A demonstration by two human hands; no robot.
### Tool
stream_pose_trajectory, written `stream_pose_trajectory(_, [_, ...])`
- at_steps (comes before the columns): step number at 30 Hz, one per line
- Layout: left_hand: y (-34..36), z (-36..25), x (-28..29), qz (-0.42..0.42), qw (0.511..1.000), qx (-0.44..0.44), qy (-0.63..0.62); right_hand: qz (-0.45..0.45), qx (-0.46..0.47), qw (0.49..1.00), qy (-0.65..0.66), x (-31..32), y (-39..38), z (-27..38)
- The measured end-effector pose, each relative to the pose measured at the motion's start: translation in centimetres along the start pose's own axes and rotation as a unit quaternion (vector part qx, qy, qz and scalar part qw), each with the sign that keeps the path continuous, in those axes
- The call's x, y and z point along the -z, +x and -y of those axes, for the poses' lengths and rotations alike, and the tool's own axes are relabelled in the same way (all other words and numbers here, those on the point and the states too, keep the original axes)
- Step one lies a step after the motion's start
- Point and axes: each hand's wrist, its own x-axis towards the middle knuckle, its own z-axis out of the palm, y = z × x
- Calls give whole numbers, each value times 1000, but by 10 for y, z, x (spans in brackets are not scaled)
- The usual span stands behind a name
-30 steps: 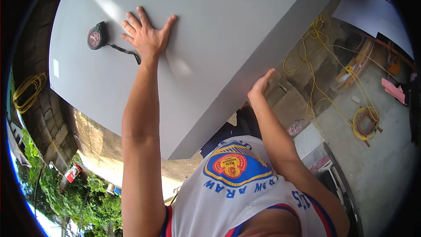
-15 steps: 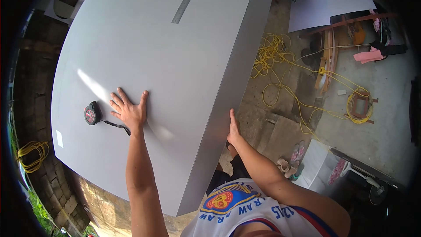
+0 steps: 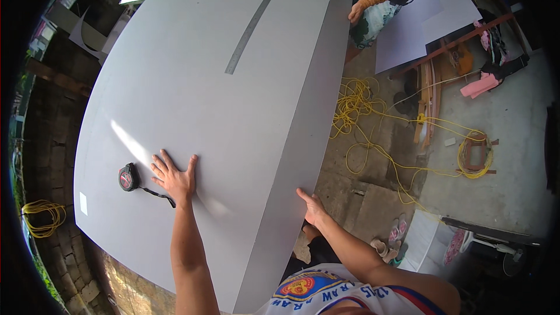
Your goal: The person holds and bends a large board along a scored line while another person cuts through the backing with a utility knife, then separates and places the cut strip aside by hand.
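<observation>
A large grey sheet lies before me, its right side bent down along a straight fold into a flange. My left hand rests flat on the top face, fingers spread. To the left of it lies a black and red tape measure, its wrist strap reaching toward my wrist. My right hand grips the flange's outer edge, thumb on the near face and the other fingers partly hidden behind it. A long steel ruler lies farther up the sheet.
At the far end, another person's hands are at the sheet's flange and top. Tangled yellow cord covers the floor at right, running to a coil. Footwear stands near my right elbow. Pale sheets lie at the far right.
The view has shifted upward, so the sheet and both hands appear lower. The other person's hands and gloved forearm now show more fully. My left hand stays flat; my right stays at the flange.
</observation>
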Motion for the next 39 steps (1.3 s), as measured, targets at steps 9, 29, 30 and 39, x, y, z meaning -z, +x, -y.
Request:
stream_pose_trajectory(9, [-16,33,-25,-10,1000,-2,-2,-69,-17,997,-11,-1,-1,-23])
stream_pose_trajectory(29, [-15,27,-25,1,997,-27,-72,135,132,979,-77,-58,102,-77])
stream_pose_trajectory(30, [-14,27,-24,-5,997,-27,-69,128,111,984,-63,-54,99,-78])
stream_pose_trajectory(39, [-14,11,-7,48,997,0,-64,-14,74,996,-41,-12,5,-18])
